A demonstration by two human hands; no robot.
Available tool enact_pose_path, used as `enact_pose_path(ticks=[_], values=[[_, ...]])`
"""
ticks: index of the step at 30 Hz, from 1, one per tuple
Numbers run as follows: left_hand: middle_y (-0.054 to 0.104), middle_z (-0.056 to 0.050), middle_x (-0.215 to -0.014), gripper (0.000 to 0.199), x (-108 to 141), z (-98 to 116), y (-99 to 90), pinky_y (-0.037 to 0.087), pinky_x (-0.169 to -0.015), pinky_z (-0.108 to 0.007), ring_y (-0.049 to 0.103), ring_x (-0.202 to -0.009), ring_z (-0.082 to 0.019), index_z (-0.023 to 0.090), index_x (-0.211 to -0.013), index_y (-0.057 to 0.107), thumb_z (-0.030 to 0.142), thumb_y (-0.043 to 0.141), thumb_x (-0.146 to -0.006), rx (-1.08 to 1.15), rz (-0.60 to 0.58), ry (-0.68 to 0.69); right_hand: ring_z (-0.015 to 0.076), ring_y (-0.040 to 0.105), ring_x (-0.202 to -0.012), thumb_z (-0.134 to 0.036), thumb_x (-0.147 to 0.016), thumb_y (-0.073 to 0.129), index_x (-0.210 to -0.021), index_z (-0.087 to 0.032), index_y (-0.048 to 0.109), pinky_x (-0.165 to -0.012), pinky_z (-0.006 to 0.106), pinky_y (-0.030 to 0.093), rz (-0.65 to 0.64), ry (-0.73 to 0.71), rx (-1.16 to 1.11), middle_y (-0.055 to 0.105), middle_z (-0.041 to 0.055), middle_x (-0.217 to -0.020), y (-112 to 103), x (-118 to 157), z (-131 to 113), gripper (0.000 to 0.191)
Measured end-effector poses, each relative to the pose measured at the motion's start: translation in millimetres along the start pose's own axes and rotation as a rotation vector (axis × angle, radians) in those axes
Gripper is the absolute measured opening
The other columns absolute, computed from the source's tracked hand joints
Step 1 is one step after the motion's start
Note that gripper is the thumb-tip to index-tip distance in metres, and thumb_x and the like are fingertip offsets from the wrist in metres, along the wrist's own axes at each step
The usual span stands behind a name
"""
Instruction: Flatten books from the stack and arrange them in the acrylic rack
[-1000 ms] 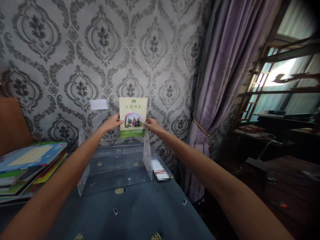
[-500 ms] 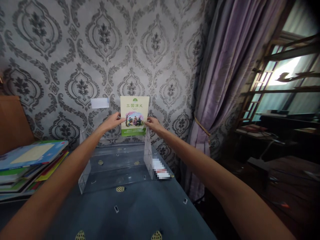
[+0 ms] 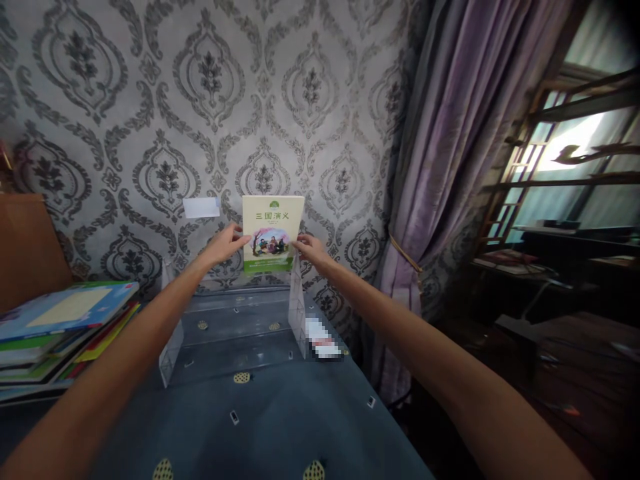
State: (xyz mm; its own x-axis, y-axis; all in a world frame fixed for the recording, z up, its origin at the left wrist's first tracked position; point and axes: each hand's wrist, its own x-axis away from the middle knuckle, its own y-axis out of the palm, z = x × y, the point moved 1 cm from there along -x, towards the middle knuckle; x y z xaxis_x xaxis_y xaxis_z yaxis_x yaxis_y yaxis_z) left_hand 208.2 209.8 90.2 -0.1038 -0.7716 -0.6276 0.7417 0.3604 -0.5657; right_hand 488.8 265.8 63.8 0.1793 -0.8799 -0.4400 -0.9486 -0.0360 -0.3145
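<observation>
A book (image 3: 273, 233) with a pale cream and green cover stands upright in front of the wall, its illustrated front facing me. My left hand (image 3: 229, 244) is closed on its left edge, the thumb at the front. On the opposite side, my right hand (image 3: 310, 250) grips the right edge, with the fingertips partly hidden. The book's lower end is at the back of a clear stepped rack (image 3: 225, 337), close to the rack's right side panel (image 3: 297, 310). Whether the book rests on the rack, I cannot tell.
Several books and magazines (image 3: 65, 327) lie piled on the left, beside a brown wooden box-like piece (image 3: 27, 250). A blue-grey patterned cloth (image 3: 270, 427) covers the table. Right of the rack lies a blurred white item (image 3: 323, 339). A purple curtain (image 3: 425, 167) hangs at the right.
The book has turned slightly and its top has shifted a little right, so its right page edge shows more. Both hands stay at its sides.
</observation>
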Motion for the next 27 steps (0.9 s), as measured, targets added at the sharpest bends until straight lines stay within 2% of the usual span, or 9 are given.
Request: enact_pose_path(ticks=[6,12,19,27], values=[[0.074,-0.007,-0.090,0.035,-9,6,7.5,0.052,-0.077,-0.035,0.067,-0.090,-0.029,0.017,-0.098,0.068,0.047,0.059,-0.083,0.004,0.017,0.039,0.0172,0.061,-0.080,-0.038,-0.079,0.057,-0.089,-0.019,0.064,-0.071,0.028,0.050,-0.005,-0.057,-0.014,0.069,0.0030,-0.087,3,-3,0,0.023],[0.074,-0.007,-0.092,0.031,-16,8,9.7,0.052,-0.078,-0.035,0.065,-0.091,-0.028,0.016,-0.100,0.068,0.042,0.056,-0.086,0.007,0.038,0.043,0.0167,0.057,-0.078,-0.041,-0.076,0.054,-0.084,-0.019,0.063,-0.070,0.027,0.047,0.041,-0.074,0.010,0.065,0.0009,-0.081,9,-12,5,0.025],[0.072,-0.009,-0.101,0.031,-21,2,14.8,0.052,-0.085,-0.036,0.063,-0.100,-0.028,0.018,-0.106,0.065,0.041,0.054,-0.089,0.022,0.070,0.029,0.0169,0.055,-0.073,-0.043,-0.074,0.054,-0.081,-0.019,0.062,-0.066,0.028,0.045,0.041,-0.070,0.004,0.063,0.0008,-0.077,9,-15,8,0.025],[0.071,-0.008,-0.094,0.027,-26,-8,13.4,0.051,-0.085,-0.036,0.063,-0.096,-0.028,0.018,-0.099,0.064,0.041,0.054,-0.089,0.028,0.095,-0.002,0.0168,0.056,-0.072,-0.042,-0.075,0.058,-0.081,-0.018,0.064,-0.063,0.026,0.045,0.023,-0.077,-0.013,0.065,0.0012,-0.075,8,-19,5,0.025]])
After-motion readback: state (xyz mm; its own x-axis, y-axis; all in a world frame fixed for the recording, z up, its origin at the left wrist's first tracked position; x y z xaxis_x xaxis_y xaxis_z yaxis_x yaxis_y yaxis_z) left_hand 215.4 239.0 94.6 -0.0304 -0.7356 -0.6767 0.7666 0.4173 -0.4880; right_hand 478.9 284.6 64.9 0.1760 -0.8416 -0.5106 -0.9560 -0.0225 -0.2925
